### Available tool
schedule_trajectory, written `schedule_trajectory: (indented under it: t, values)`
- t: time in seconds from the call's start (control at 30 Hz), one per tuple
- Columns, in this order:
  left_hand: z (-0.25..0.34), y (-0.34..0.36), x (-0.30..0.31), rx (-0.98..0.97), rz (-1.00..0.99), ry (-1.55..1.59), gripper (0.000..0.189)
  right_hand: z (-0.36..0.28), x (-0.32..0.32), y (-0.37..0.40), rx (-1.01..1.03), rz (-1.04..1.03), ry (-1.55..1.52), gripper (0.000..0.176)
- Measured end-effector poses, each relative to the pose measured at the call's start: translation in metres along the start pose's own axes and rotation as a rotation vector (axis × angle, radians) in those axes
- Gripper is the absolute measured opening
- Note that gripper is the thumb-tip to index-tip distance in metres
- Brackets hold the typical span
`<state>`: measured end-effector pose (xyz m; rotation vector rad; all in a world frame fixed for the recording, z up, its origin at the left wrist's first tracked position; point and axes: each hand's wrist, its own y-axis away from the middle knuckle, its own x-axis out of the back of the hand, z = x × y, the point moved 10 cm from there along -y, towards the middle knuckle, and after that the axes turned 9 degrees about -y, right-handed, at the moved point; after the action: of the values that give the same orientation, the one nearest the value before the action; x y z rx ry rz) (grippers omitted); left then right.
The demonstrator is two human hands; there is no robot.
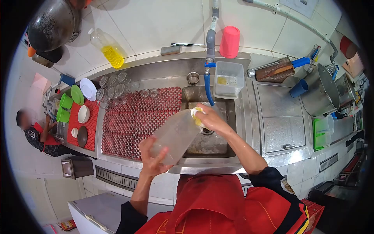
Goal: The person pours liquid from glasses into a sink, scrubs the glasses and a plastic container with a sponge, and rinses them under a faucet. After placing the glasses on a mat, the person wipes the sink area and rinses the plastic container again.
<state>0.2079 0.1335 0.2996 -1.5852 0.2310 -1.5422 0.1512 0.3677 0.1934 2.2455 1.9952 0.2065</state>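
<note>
A tall translucent plastic container is held tilted over the left side of the metal sink. My left hand grips its lower end, fingers spread around the wall. At its upper end, my right hand presses a yellow sponge with white foam against the rim. The fingers of the right hand are closed around the sponge. A blue hose hangs from the tap just above the right hand.
Left of the sink lies a red perforated mat with several glass mugs at its back. A clear tub stands behind the sink, below a pink cup. Farther left, a person works near green cups.
</note>
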Motion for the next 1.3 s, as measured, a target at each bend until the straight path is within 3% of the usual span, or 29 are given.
schedule_trajectory:
  t: [0.1,0.17,0.2,0.3,0.4,0.5,0.6,0.67,0.7,0.77,0.8,0.9,0.93,0.97,1.0,1.03,1.2,1.3]
  values:
    - [0.015,-0.001,-0.010,-0.186,-0.157,-0.160,0.051,0.008,-0.004,-0.010,0.032,0.087,0.142,0.022]
    - [0.015,0.001,-0.018,-0.228,-0.166,-0.228,0.044,0.005,-0.004,-0.015,0.293,0.207,0.058,0.021]
    - [0.021,-0.002,-0.018,-0.288,-0.165,-0.258,0.045,0.006,-0.004,-0.011,0.421,0.264,0.015,0.020]
    - [0.030,-0.020,-0.017,-0.436,-0.149,-0.324,0.048,0.019,0.003,-0.007,0.487,0.377,-0.187,0.020]
    - [0.031,-0.025,-0.013,-0.596,-0.126,-0.302,0.055,0.083,-0.018,-0.024,-0.160,0.100,-0.779,0.025]
    - [0.036,-0.030,-0.004,-0.716,-0.088,-0.228,0.058,0.091,-0.026,-0.012,-0.368,-0.216,-0.906,0.029]
    - [0.009,-0.045,-0.006,-0.637,-0.211,0.010,0.075,0.064,-0.032,0.016,-0.433,-0.431,-1.112,0.035]
    - [-0.024,-0.054,-0.027,-0.303,-0.383,0.211,0.088,0.061,-0.040,0.033,-0.380,-0.605,-1.100,0.043]
    - [-0.039,-0.051,-0.040,-0.127,-0.459,0.308,0.095,0.057,-0.046,0.040,-0.333,-0.588,-1.054,0.044]
    - [-0.043,-0.038,-0.052,0.004,-0.414,0.522,0.109,0.041,-0.059,0.054,-0.238,-0.553,-0.968,0.046]
    - [-0.041,-0.034,-0.056,0.065,-0.387,0.628,0.117,0.048,-0.069,0.059,-0.391,-0.605,-1.093,0.044]
    - [-0.038,-0.032,-0.078,0.527,-0.210,1.006,0.120,0.048,-0.082,0.050,-0.168,-0.698,-0.978,0.045]
    - [-0.041,-0.025,-0.088,0.513,-0.176,0.987,0.111,0.037,-0.077,0.048,0.135,-0.644,-0.618,0.045]
    - [-0.048,-0.005,-0.103,0.733,-0.116,1.077,0.105,0.026,-0.071,0.048,0.396,-0.503,-0.248,0.045]
    - [-0.047,0.014,-0.117,0.954,-0.054,1.163,0.099,0.057,-0.076,0.040,0.133,-0.511,-0.679,0.047]
    - [-0.048,0.034,-0.128,1.181,0.014,1.245,0.094,0.061,-0.078,0.039,0.096,-0.491,-0.751,0.047]
    - [-0.050,0.068,-0.141,1.422,-0.024,1.054,0.055,0.066,-0.089,0.038,0.013,-0.554,-0.757,0.045]
    - [-0.064,0.082,-0.167,1.503,0.042,1.303,0.054,0.071,-0.099,0.038,-0.078,-0.599,-0.793,0.044]
